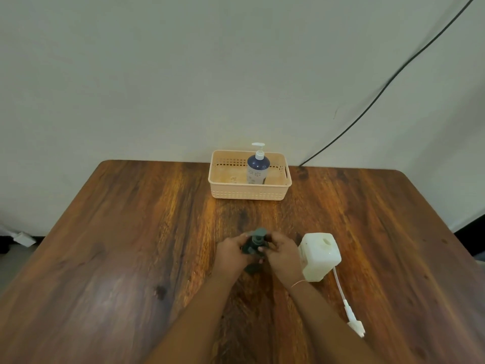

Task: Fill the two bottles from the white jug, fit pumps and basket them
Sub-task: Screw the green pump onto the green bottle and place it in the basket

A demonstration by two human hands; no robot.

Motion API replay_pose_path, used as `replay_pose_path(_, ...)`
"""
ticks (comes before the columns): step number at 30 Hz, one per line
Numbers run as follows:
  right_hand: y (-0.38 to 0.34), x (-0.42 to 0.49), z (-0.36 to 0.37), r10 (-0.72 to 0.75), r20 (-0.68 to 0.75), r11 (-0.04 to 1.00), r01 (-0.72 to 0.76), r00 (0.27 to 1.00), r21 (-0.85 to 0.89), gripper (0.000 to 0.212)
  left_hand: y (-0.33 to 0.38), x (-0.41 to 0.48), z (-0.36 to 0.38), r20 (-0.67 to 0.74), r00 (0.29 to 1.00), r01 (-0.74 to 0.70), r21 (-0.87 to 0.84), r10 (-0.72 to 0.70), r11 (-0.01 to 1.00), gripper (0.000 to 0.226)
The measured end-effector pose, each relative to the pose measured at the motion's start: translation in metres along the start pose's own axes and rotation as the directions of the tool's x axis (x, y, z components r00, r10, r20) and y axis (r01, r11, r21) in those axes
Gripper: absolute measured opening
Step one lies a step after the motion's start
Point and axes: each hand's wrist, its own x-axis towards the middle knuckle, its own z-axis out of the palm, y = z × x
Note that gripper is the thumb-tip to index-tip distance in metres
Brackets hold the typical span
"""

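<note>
A dark green bottle (252, 267) stands on the table in front of me with a dark pump head (258, 233) on its neck. My left hand (231, 254) wraps the bottle's body. My right hand (282, 252) has its fingers closed on the pump collar. The white jug (319, 256) sits just to the right of my right hand, its round mouth uncapped and facing up. A blue bottle with a white pump (258, 166) stands upright in the right part of the peach basket (249, 191) at the table's far edge.
A white pump with a long tube (350, 311) lies on the wooden table (118, 245) near the jug, towards the right front. A black cable (388, 82) runs down the wall behind the basket's right side.
</note>
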Motion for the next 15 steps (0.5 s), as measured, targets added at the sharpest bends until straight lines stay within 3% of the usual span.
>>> replay_pose_path(2,-0.001,-0.001,0.001,0.036,-0.107,0.999,-0.035,0.994,0.007,0.03,-0.001,0.001,0.001,0.009,1.0,0.003,0.009,-0.003,1.0,0.055)
replay_pose_path(5,-0.003,0.002,0.006,-0.037,-0.009,0.999,0.037,0.999,0.018,0.06,-0.002,0.002,0.0,-0.004,1.0,0.002,0.016,-0.002,1.0,0.052)
replay_pose_path(6,-0.004,0.003,0.007,-0.052,0.021,0.999,0.051,0.998,0.013,0.058,-0.002,0.002,0.0,-0.008,1.0,-0.009,0.026,0.009,1.0,0.05)
replay_pose_path(9,-0.009,0.006,0.005,-0.019,-0.07,1.0,0.018,0.997,-0.012,0.044,-0.001,0.002,0.0,-0.007,0.999,-0.036,0.046,0.036,0.998,0.051)
replay_pose_path(13,-0.009,0.009,0.005,-0.063,0.024,0.998,0.063,0.998,-0.02,0.045,-0.001,0.002,0.0,-0.018,0.999,-0.034,0.064,0.035,0.997,0.046)
replay_pose_path(15,-0.011,0.008,0.006,-0.056,-0.025,0.998,0.055,0.998,-0.04,0.037,-0.002,0.002,0.002,-0.024,0.999,-0.043,0.051,0.044,0.998,0.047)
